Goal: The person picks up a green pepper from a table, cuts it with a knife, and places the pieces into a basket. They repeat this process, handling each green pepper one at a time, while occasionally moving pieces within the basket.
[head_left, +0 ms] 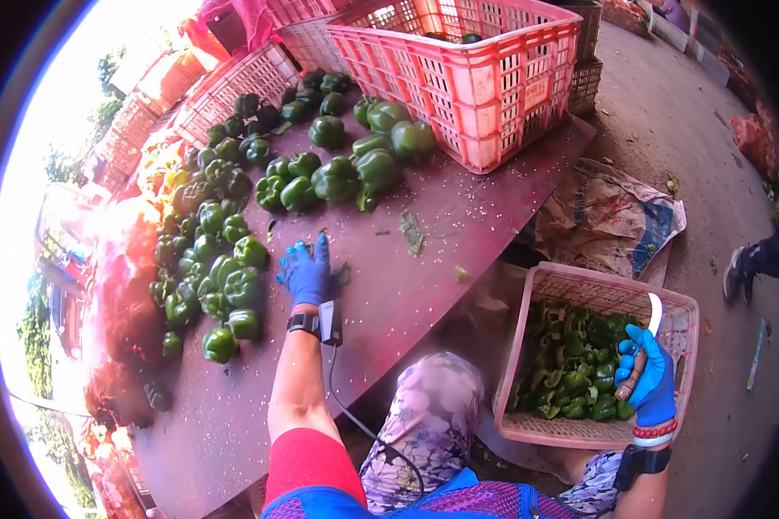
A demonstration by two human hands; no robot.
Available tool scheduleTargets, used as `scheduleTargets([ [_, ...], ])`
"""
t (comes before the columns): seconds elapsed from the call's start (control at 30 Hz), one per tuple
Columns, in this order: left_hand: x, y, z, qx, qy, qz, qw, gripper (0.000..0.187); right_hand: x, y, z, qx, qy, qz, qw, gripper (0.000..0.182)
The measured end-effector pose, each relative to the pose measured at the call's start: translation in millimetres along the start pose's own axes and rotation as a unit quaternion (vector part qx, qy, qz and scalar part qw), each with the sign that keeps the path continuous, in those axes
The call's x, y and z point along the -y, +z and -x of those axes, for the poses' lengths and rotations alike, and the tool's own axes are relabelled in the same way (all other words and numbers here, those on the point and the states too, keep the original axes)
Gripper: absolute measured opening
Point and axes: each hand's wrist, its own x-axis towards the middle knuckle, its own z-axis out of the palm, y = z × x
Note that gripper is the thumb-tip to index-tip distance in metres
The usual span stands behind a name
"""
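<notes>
My left hand, in a blue glove, is over the reddish table with its fingers apart and nothing in them. Just left of it lies a heap of green peppers; more large peppers sit beyond the fingertips. My right hand, also gloved in blue, is closed round the brown handle of a curved knife, whose pale blade points up. That hand is above the right side of a pink crate holding green peppers and pepper pieces.
A tall red crate stands at the table's far edge. Filled red net bags line the left side. A crumpled sack lies on the ground beyond the lower crate. Another person's leg and shoe show at far right.
</notes>
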Motion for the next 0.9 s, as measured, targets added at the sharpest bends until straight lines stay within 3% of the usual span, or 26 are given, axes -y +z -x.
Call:
scheduleTargets([
  [0.03, -24.5, 1.2, 4.8, 0.028, -0.002, -0.058, 0.998, 0.072, -2.8, 1.2, -3.8, -0.01, 0.004, 0.005, 1.0, 0.036],
  [0.13, -66.0, 25.9, 17.9, 0.0, 0.229, 0.117, 0.966, 0.057, -10.4, 9.3, -16.2, -0.045, 0.014, 0.048, 0.998, 0.036],
  [0.23, -117.1, 33.0, 21.2, 0.008, 0.282, 0.178, 0.943, 0.055, -11.5, 23.6, -18.0, -0.035, 0.036, 0.065, 0.997, 0.035],
  [0.37, -162.5, 18.8, 45.3, 0.033, 0.361, 0.108, 0.926, 0.058, -22.5, 29.9, -27.4, -0.025, 0.063, 0.042, 0.997, 0.035],
  [0.43, -174.1, 23.8, 61.2, 0.042, 0.4, 0.15, 0.903, 0.057, -22.6, 28.3, -21.9, 0.046, 0.058, 0.053, 0.996, 0.039],
  [0.57, -184.3, -3.5, 74.7, 0.183, 0.39, 0.194, 0.881, 0.05, -18.1, 31.2, -6.6, 0.06, 0.035, 0.086, 0.994, 0.04],
  [0.7, -189.7, -3.2, 113.3, 0.03, 0.576, 0.083, 0.813, 0.055, -14.5, 39.1, 3.6, 0.075, 0.021, 0.104, 0.992, 0.039],
  [0.83, -183.4, -5.9, 87.0, 0.012, 0.549, -0.003, 0.835, 0.047, -10.8, 35.0, 9.7, 0.108, 0.02, 0.095, 0.989, 0.041],
  [0.87, -181.2, -6.0, 80.5, 0.023, 0.528, 0.0, 0.849, 0.042, -6.9, 39.0, 11.8, 0.127, 0.054, 0.045, 0.989, 0.043],
  [0.9, -179.4, -8.2, 77.3, 0.055, 0.502, 0.009, 0.863, 0.039, -8.5, 38.4, 12.6, 0.143, 0.029, 0.092, 0.985, 0.045],
])
